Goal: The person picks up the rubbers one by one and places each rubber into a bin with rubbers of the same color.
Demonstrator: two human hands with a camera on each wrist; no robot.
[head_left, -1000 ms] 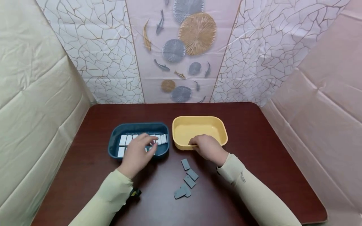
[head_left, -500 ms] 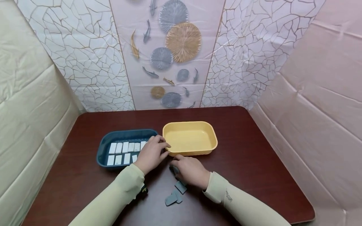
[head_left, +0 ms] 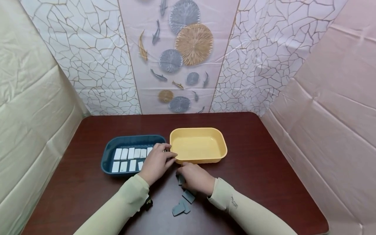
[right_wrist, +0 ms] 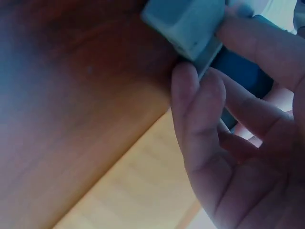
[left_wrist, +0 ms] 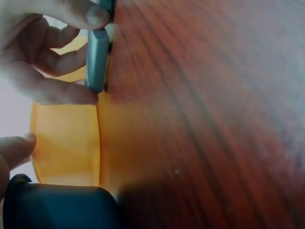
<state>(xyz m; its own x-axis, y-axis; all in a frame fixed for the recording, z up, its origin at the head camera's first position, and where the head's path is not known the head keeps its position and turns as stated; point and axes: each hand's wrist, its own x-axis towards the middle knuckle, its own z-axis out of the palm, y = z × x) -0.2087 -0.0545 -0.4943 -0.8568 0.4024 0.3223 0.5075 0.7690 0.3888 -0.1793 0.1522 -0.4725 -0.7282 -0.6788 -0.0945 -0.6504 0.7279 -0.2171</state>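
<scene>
In the head view my right hand pinches a small rectangular tile just in front of the yellow tray. The tile stands on edge between thumb and fingers in the left wrist view. Seen from the right wrist, the tile has a blue-grey face and a paler side; a second thin edge shows beside it. My left hand, fingers loosely bent, is over the blue tray's right end, its fingertips at the yellow tray's near left corner. Several grey-green tiles lie below my right hand.
The dark blue tray at the left holds white tiles in two rows, partly hidden by my left hand. Both trays stand side by side on the dark red table. Patterned cloth hangs behind it.
My right hand has left the yellow tray's rim, come nearer and left, and taken hold of a tile. My left hand has moved right, towards the yellow tray. The head view has shifted slightly.
</scene>
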